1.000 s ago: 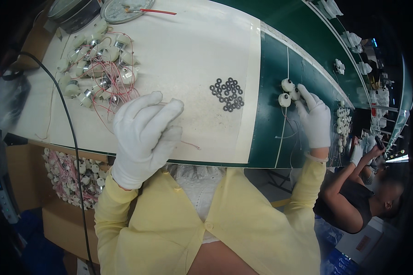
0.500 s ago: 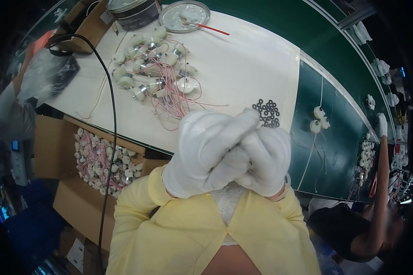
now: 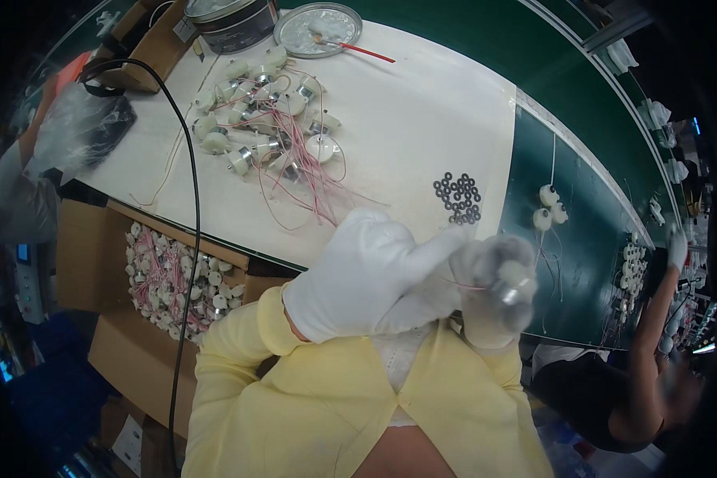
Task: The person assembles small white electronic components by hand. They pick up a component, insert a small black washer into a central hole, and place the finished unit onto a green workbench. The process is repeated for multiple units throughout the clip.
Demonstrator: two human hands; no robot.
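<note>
Both my hands wear white gloves and are held in front of my chest over the near table edge. My right hand (image 3: 487, 323), smeared by motion, is closed around a small motor (image 3: 511, 291) with a metal casing and whitish plastic. A thin pink wire runs left from the motor towards my left hand (image 3: 366, 275). The left fingers are bent together and point right; what lies in them is hidden. Just beyond the hands are several small dark rings (image 3: 458, 197) on the white tabletop. A pile of similar motors (image 3: 271, 119) with tangled pink wires lies farther left.
A cardboard box (image 3: 123, 334) full of white parts stands left below the table; a black cable (image 3: 195, 199) hangs across it. At the back are a dark tub (image 3: 235, 32) and a round lid (image 3: 299, 48) with a red-handled brush. A co-worker's arm (image 3: 653, 327) reaches in at right.
My hands, clasped together before, have moved apart a little. The motor, hidden earlier, now shows at my right hand. The co-worker's hand at right has shifted slightly nearer.
</note>
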